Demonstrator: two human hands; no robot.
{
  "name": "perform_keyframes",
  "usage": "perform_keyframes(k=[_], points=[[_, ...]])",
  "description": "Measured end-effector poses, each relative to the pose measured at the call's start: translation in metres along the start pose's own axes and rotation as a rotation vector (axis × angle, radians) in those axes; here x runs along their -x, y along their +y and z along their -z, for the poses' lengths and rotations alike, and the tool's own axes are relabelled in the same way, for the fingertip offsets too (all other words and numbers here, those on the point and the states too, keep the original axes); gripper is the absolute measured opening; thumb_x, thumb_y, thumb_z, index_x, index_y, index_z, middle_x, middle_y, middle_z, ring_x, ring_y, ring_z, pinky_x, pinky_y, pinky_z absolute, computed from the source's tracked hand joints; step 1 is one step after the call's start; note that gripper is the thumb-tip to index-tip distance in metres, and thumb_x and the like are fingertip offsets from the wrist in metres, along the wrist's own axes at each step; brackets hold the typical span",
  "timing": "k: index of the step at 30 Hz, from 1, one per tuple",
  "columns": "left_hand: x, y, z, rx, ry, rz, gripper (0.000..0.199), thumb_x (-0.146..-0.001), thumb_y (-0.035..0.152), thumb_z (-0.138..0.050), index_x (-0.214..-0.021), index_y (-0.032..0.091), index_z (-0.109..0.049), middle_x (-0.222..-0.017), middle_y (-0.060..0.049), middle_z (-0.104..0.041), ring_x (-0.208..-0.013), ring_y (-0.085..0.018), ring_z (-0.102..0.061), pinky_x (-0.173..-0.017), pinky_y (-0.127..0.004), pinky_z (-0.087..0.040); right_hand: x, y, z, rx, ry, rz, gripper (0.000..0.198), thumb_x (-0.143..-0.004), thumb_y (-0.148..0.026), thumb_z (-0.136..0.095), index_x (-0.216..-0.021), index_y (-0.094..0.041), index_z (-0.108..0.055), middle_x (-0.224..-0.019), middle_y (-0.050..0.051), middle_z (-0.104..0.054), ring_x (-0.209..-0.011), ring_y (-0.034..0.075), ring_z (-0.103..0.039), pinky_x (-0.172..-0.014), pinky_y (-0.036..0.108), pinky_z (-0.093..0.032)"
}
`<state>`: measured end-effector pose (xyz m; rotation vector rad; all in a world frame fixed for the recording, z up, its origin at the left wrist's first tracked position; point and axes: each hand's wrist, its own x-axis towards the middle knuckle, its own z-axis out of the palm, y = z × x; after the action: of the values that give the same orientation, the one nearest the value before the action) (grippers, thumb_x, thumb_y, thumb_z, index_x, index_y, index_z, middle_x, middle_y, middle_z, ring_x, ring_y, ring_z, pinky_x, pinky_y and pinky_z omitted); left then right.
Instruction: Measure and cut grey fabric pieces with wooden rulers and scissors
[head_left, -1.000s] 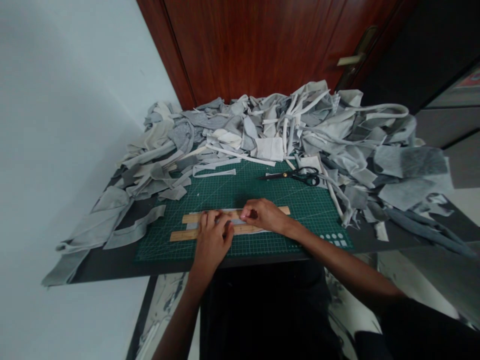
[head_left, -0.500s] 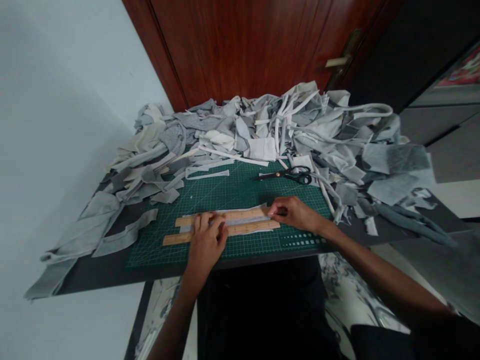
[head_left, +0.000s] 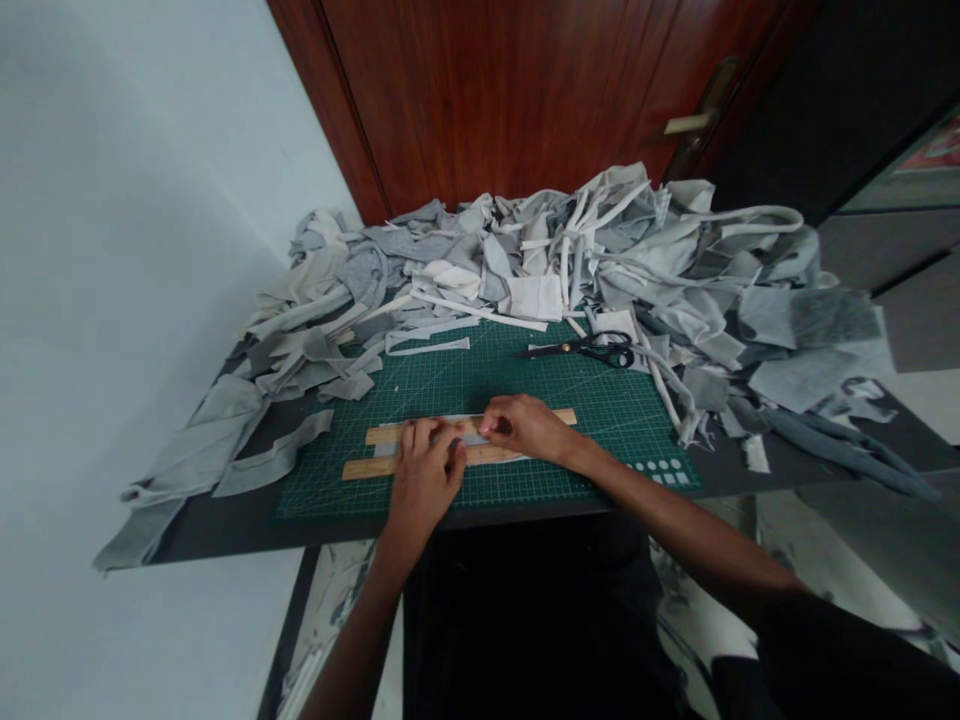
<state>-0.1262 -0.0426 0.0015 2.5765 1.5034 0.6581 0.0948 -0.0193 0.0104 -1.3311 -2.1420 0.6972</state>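
Note:
My left hand lies across two light wooden rulers, fingers apart, pressing on the upper ruler and the lower ruler. Between and under the rulers shows a pale grey fabric strip. Just right of the left hand, my right hand is pinched over the strip at the upper ruler. Its fingertips hide whatever they hold, if anything. All this rests on a green gridded cutting mat.
Black-handled scissors lie on the mat beyond the right hand. A heap of grey and white fabric scraps runs along the table's back and down both sides. A fabric strip lies left of the mat. Behind stands a wooden door.
My right hand has moved left along the upper ruler, from the fabric's right end to close beside my left hand. The left hand stays on the rulers. The view has shifted slightly.

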Motion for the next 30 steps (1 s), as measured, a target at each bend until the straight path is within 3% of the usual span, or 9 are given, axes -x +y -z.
perform_keyframes(k=[9,13,21,26,30], points=[[0.001,-0.003,-0.003,0.031,0.021,0.006,0.024,-0.103,0.028,-0.049,-0.116,0.024,-0.069,-0.118,-0.011,-0.058,-0.118,-0.033,-0.052,-0.107,-0.055,-0.047,0.056,0.037,0.054,0.037,0.010,-0.085,0.007,-0.087,-0.013,-0.071,-0.087,-0.018,-0.075,-0.088,0.003,-0.076,-0.076,0.014,-0.070,-0.071,0.022,-0.045],[0.000,-0.002,-0.004,0.034,0.027,-0.004,0.025,-0.103,0.028,-0.050,-0.116,0.024,-0.070,-0.116,-0.011,-0.059,-0.117,-0.033,-0.052,-0.105,-0.056,-0.049,0.063,0.040,0.061,0.053,0.017,-0.083,0.007,-0.087,-0.013,-0.072,-0.088,-0.019,-0.076,-0.089,0.003,-0.077,-0.078,0.015,-0.070,-0.072,0.022,-0.046],[-0.001,-0.021,0.001,0.153,-0.028,-0.082,0.035,-0.107,0.026,-0.041,-0.125,0.026,-0.071,-0.121,-0.009,-0.064,-0.120,-0.029,-0.057,-0.110,-0.051,-0.048,0.018,0.004,0.024,-0.154,0.028,0.042,0.004,-0.088,-0.013,-0.073,-0.088,-0.015,-0.076,-0.082,0.002,-0.072,-0.067,0.010,-0.061,-0.063,0.019,-0.041],[0.001,-0.041,0.000,0.240,-0.036,-0.043,0.051,-0.105,0.036,-0.049,-0.155,0.025,-0.048,-0.133,-0.008,-0.069,-0.126,-0.027,-0.062,-0.118,-0.051,-0.043,-0.013,-0.011,-0.008,-0.151,-0.012,0.097,0.005,-0.088,-0.011,-0.075,-0.089,-0.016,-0.076,-0.081,0.001,-0.071,-0.065,0.009,-0.059,-0.064,0.020,-0.039],[0.004,-0.047,-0.003,0.214,-0.001,0.013,0.067,-0.100,0.044,-0.060,-0.161,0.026,-0.038,-0.132,-0.008,-0.072,-0.126,-0.028,-0.064,-0.126,-0.059,-0.028,-0.027,-0.019,-0.025,-0.099,-0.004,0.068,0.006,-0.088,-0.012,-0.076,-0.090,-0.018,-0.078,-0.086,0.001,-0.074,-0.071,0.010,-0.063,-0.067,0.021,-0.039]])
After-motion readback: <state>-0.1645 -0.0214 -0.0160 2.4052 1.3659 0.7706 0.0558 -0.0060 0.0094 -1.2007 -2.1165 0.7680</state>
